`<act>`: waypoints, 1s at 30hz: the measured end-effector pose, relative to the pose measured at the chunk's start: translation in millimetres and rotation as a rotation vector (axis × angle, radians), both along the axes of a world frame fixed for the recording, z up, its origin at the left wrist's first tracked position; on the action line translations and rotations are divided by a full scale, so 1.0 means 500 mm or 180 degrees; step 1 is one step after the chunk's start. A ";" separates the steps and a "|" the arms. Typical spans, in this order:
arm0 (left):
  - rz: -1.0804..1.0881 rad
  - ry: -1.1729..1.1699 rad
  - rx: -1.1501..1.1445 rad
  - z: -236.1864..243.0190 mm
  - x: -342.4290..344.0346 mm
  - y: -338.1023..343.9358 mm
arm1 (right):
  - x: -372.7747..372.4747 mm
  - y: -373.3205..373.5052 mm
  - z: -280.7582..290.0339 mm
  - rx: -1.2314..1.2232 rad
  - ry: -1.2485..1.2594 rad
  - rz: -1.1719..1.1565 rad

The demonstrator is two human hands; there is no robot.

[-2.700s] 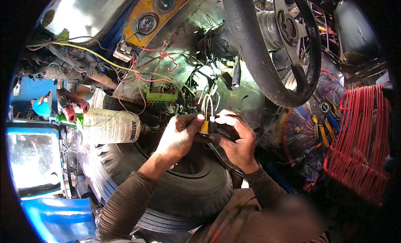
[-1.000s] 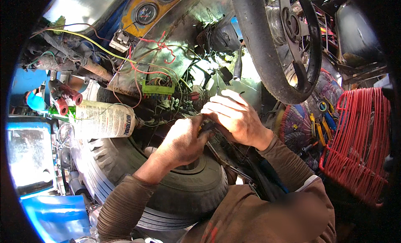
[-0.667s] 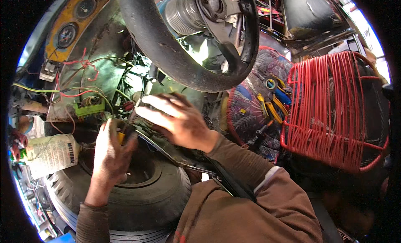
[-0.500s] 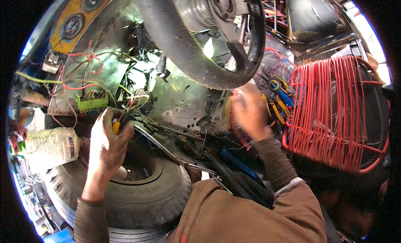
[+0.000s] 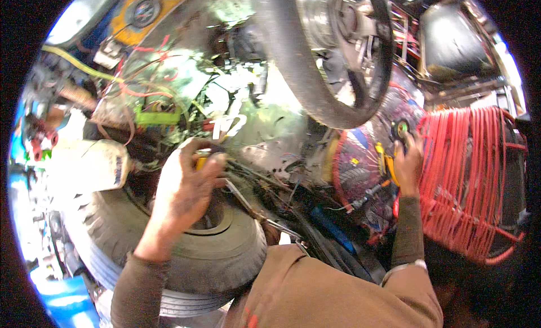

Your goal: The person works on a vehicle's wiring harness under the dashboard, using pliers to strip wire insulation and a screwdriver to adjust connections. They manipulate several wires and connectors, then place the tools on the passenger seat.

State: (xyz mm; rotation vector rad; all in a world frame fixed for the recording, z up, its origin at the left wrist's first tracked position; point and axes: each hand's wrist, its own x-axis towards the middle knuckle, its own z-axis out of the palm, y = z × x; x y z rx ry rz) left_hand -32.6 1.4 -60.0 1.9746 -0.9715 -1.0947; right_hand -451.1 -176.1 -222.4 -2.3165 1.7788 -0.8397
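My left hand is closed around a small tool with a yellow handle, above the tyre; most of the tool is hidden by my fingers. Loose wires and a bright green connector block are just beyond it. On the right, my right hand has its fingers curled at the lower edge of a black roll of tape with a green centre. Yellow-handled pliers lie beside this hand, on a patterned surface with a grey-and-blue tool.
A black steering wheel arches between my hands. The tyre sits below my left arm, with a pale plastic bottle beside it. A red corded seat frame stands at right. An orange gauge panel is at far left.
My right hand has moved right, from below the steering wheel to the roll of tape. The left hand keeps its hold near the wires. The whole view has shifted.
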 end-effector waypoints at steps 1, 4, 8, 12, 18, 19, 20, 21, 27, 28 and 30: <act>0.0205 0.0521 -0.0092 -0.015 -0.008 -0.001 | 0.043 0.036 0.012 0.0369 -0.0522 0.0045; 0.0304 0.0300 -0.0065 -0.053 -0.027 0.002 | 0.206 0.203 0.044 0.2275 -0.2470 0.0909; 0.0267 -0.0247 -0.0383 -0.089 -0.035 0.010 | 0.408 0.319 0.072 0.2879 -0.3586 0.2071; 0.0673 -0.0311 -0.0396 -0.098 -0.033 0.008 | 0.506 0.338 0.093 0.2746 -0.3862 0.2162; 0.0364 -0.0258 -0.0599 -0.091 -0.038 -0.008 | 0.482 0.339 0.139 0.2412 -0.3483 0.1744; 0.0292 -0.0282 -0.0597 -0.087 -0.039 -0.010 | 0.474 0.328 0.146 0.2593 -0.3945 0.1589; 0.0207 -0.0306 -0.0677 -0.084 -0.041 -0.011 | 0.466 0.315 0.152 0.2537 -0.4173 0.1678; 0.0141 -0.0338 -0.0746 -0.080 -0.045 -0.012 | 0.456 0.296 0.156 0.2499 -0.4409 0.1774; -0.0314 -0.0639 -0.1060 -0.074 -0.069 -0.017 | 0.422 0.193 0.167 0.1161 -0.2447 0.2925; -0.0359 -0.0683 -0.1065 -0.074 -0.070 -0.017 | 0.420 0.186 0.169 0.1071 -0.2296 0.3095; -0.0399 -0.0690 -0.1029 -0.076 -0.070 -0.015 | 0.419 0.181 0.173 0.0978 -0.2052 0.3328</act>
